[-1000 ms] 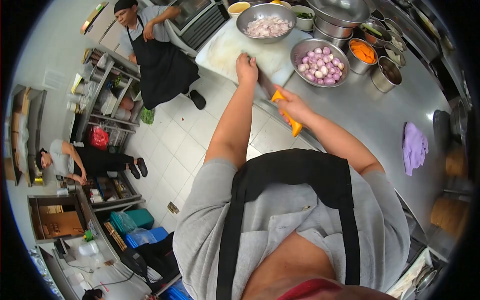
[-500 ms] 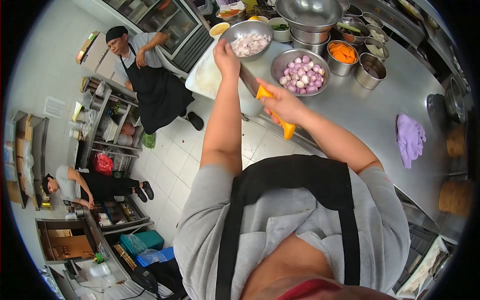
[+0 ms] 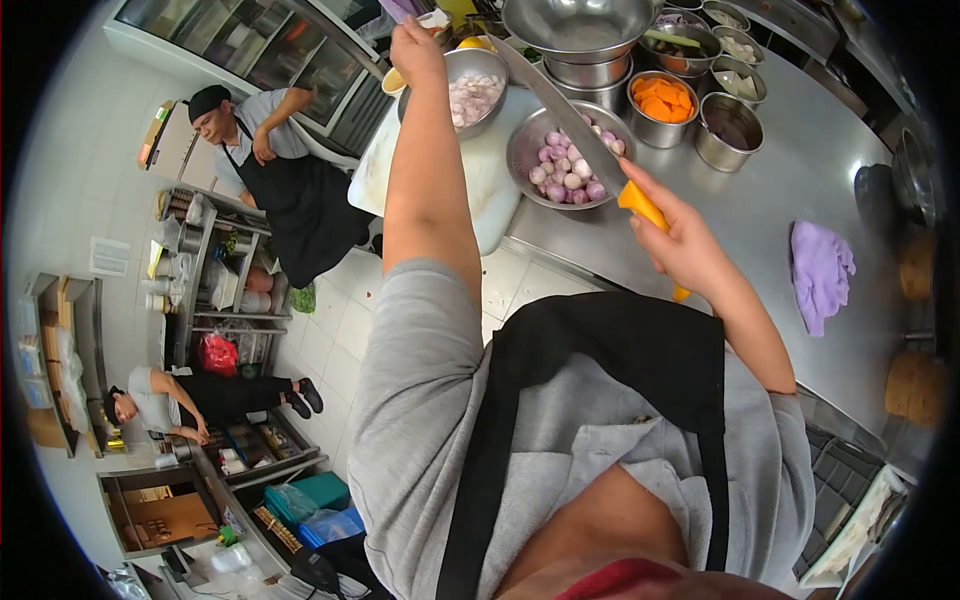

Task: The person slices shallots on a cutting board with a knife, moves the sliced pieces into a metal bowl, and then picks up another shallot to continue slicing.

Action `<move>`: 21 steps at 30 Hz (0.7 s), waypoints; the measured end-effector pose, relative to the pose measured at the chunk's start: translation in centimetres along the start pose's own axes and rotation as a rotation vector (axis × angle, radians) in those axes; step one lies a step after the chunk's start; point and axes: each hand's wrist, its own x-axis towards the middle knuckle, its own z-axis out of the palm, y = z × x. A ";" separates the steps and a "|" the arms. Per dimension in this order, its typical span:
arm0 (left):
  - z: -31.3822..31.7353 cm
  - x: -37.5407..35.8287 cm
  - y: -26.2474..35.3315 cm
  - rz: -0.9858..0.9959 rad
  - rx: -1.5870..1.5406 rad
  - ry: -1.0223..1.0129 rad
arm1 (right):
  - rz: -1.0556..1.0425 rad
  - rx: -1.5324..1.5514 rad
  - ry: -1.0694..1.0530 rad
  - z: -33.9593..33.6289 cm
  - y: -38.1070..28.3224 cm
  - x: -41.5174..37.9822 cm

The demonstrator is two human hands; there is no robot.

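My right hand point(image 3: 680, 240) is closed around the yellow handle of a large knife point(image 3: 575, 120). Its broad blade points up and left, passing over a metal bowl point(image 3: 522, 170) of whole purple shallots point(image 3: 572, 180). Near the top edge, my left hand point(image 3: 420, 48) is closed on a purple cloth point(image 3: 400, 8), mostly cut off by the frame. Just below and right of that hand, a metal bowl point(image 3: 496, 118) holds pale cut shallots point(image 3: 470, 98); my forearm covers its left side. Beneath lies a white cutting board point(image 3: 375, 180).
Metal pots stand at the back, one with orange carrot pieces point(image 3: 663, 98), one with dark liquid point(image 3: 730, 130). Large stacked bowls point(image 3: 580, 25) rise behind the shallots. Another purple cloth point(image 3: 822, 275) lies on the steel counter point(image 3: 780, 210). Two people point(image 3: 285, 180) are at the left.
My left hand has moved up and away from the cut shallots bowl to a purple cloth. My right hand has shifted right with the knife, whose blade is now over the whole shallots.
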 end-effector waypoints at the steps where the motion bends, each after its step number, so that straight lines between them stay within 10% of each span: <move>1: -0.1 -0.2 0.2 0.086 -0.028 0.089 | -0.057 -0.067 0.008 -0.3 0.2 -0.3; 3: 0.2 -0.6 -0.7 0.172 -0.049 0.173 | -0.110 -0.126 0.013 -0.7 0.4 -0.1; 6: 0.6 -3.1 -5.4 0.477 1.112 -0.653 | -0.080 0.033 0.001 -1.4 0.7 -0.4; 10: 0.9 -2.2 -4.2 0.380 0.434 -0.115 | -0.076 0.029 -0.003 -3.2 0.7 -0.3; 13: -0.3 -0.2 -4.9 0.302 0.895 -0.794 | -0.146 0.111 0.058 -3.4 1.4 0.2; 15: -2.3 -4.1 0.9 0.471 1.007 -0.540 | -0.164 0.179 0.079 -4.0 1.5 0.4; 17: -3.0 -5.8 4.2 0.398 0.881 -0.547 | -0.190 0.215 0.101 -4.3 1.9 0.5; 19: -3.3 -8.8 4.9 0.063 0.414 -1.105 | -0.207 0.245 0.122 -4.8 2.7 0.4; 21: -2.7 -13.6 4.9 0.146 0.337 -1.387 | -0.218 0.274 0.073 -5.2 3.8 0.6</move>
